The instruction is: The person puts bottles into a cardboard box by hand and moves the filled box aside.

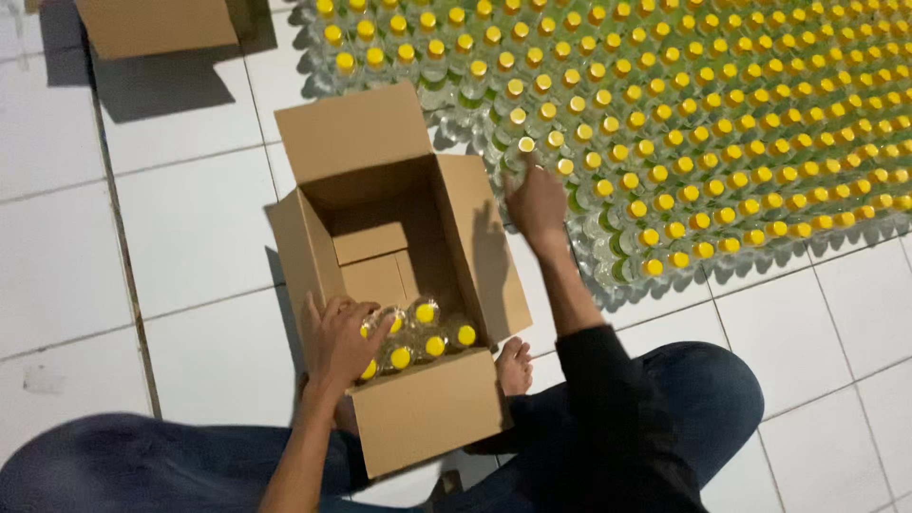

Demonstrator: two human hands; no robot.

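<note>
Low in the middle of the frame, the left hand is down inside the open cardboard box, fingers curled over a clear yellow-capped bottle at the left end of the small cluster of bottles standing in the box's near corner; the grip looks closed on that bottle, with part of it hidden under the palm. Up at centre, the right hand stretches to the near edge of the big field of bottles that fills the upper right of the frame, fingertips at a yellow cap — whether that grip has closed cannot be told from here. The box is plain brown, flaps splayed outward, sitting on the white tiled floor between the person's knees and the bottle field. A second brown carton lies at the upper left edge. The bottles are transparent, all alike, each topped with a bright yellow round cap, packed in tight rows.
</note>
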